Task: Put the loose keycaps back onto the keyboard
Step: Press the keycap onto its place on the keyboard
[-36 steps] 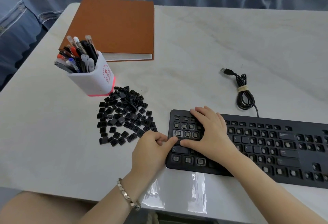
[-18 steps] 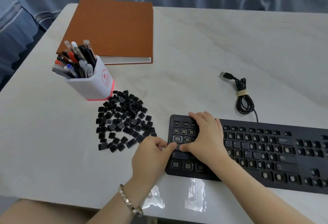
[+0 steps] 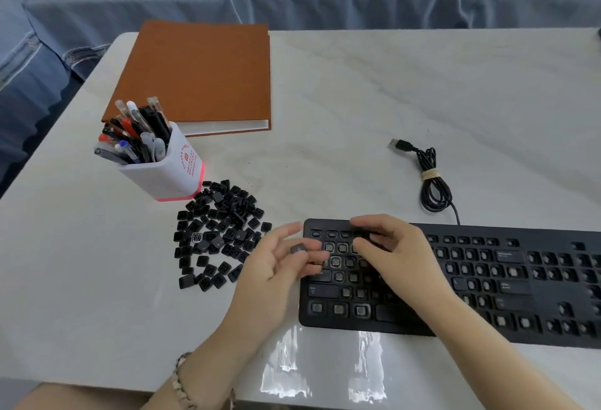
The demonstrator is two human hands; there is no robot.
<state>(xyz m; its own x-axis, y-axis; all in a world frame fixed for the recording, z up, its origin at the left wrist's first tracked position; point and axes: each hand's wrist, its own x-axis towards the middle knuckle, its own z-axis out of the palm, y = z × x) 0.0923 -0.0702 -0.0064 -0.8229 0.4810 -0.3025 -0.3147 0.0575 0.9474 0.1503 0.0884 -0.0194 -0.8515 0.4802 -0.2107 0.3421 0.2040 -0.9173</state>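
Black keycaps [image 3: 221, 234] lie heaped on the white table [image 3: 357, 100], between the pen cup [image 3: 166, 175] and the keyboard [image 3: 487, 279]. At the keyboard's left edge the left hand [image 3: 276, 273] hovers with fingers loosely spread, one keycap [image 3: 298, 248] pinched at the tips, though blurred. On the upper-left keys the right hand [image 3: 400, 253] rests relaxed, holding nothing.

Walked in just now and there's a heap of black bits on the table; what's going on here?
A person is rebuilding a black keyboard. The left hand pinches one keycap at the keyboard's left end, while the right hand rests on its upper-left keys. Most sockets look bare, and a pile of loose keycaps lies beside a pen holder.
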